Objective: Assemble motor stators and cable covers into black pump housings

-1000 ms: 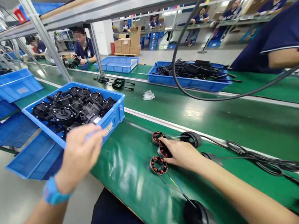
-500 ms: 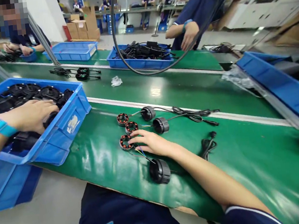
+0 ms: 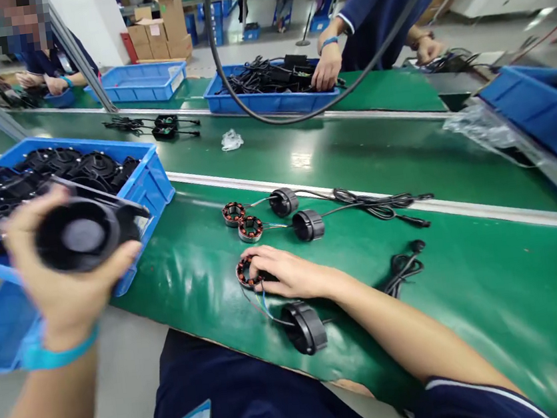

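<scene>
Rising with left hand [image 3: 61, 287] since earlier frame, black housing [image 3: 82, 235] hanging before bin [image 3: 155, 183], fingers [image 3: 121, 259] gripping its sides. Right hand [image 3: 290, 273] touching coil ring [image 3: 242, 275] on table [image 3: 188, 259], grip unclear. Seemingly picking housing out; next move calling for steady left grip.

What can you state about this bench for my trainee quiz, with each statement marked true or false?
1. The left hand holds a black housing. True.
2. The right hand touches a wound ring. True.
3. Only one wound ring is visible. False: there are three.
4. The bin beside the left hand is empty. False: the blue bin holds black parts.
5. A blue wristband is on the left wrist. True.
</scene>
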`<state>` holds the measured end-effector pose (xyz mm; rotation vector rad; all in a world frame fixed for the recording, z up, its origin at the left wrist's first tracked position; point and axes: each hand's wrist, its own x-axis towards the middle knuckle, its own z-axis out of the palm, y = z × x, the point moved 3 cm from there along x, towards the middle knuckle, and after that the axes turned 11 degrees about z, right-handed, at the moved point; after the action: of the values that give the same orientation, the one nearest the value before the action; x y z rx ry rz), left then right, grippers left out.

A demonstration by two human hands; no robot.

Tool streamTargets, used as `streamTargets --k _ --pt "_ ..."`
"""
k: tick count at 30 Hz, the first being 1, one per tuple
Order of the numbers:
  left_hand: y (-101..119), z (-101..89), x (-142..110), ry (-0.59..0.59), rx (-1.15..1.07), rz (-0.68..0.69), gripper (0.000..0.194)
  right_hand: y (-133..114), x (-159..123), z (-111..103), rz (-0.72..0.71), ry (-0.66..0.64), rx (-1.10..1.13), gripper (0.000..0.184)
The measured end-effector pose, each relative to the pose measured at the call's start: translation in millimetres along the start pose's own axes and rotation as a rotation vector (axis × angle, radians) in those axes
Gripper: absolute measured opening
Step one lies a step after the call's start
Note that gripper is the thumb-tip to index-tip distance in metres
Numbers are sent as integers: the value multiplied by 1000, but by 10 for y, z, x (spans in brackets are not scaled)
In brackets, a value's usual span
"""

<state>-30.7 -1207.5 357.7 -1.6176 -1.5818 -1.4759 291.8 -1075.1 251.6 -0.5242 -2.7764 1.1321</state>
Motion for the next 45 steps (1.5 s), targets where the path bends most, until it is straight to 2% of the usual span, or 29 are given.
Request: streamTargets --k 1,2,5,8,10,12,14,16,18,21,25,28,30,32,35,37,40,41,43,45 --pt "163 178 -218 -29 -79 28 102 -87 -46 -14 -20 5 -32 14" --pt "284 362 -434 -44 -172 -20 94 -188 -105 -33 -45 21 -66 21" --pt "492 850 -991 -60 -353 -255 83 -533 -313 -107 -141 149 -166 50" --pt "574 1086 -1327 -63 -351 -359 83 -800 -452 -149 -211 349 -248 64" --pt "601 1106 -1446 -95 -258 -353 81 -876 -453 -137 -208 466 -271 70" --pt "619 1072 -1513 -189 -131 -311 79 -885 -380 -104 -178 548 -255 74" --pt "635 1013 -1542 -274 8 -221 81 -861 -257 -57 -137 588 -208 75" --pt "644 955 -1542 -280 81 -117 81 -832 -115 -4 -115 609 -161 70" --pt "644 925 -1527 -242 33 -50 78 -800 26 54 -101 605 -130 65" --pt "632 937 -1512 -203 -117 -32 71 -739 201 120 -63 583 -99 61" --pt "594 965 -1546 -170 -128 -68 89 -684 328 130 -56 537 -127 62" --pt "553 972 -1586 -164 -136 -87 100 -687 353 124 -106 473 -145 62" --pt "542 971 -1597 -168 -133 -97 105 -693 349 128 -72 463 -111 62" --pt "556 972 -1591 -177 -135 -107 105 -715 331 131 1 516 -129 63" --pt "602 976 -1569 -186 -130 -89 95 -785 299 109 77 582 -293 65" --pt "619 979 -1560 -188 -113 -51 93 -828 292 74 47 506 -355 65" --pt "599 975 -1567 -181 -100 -24 104 -837 296 21 -33 318 -290 63" --pt "587 972 -1571 -181 -108 -25 107 -821 303 12 -27 291 -269 62" --pt "566 968 -1579 -198 -144 -43 110 -763 333 20 56 314 -278 57" --pt "557 970 -1580 -227 -175 -71 108 -710 370 70 116 365 -347 63"
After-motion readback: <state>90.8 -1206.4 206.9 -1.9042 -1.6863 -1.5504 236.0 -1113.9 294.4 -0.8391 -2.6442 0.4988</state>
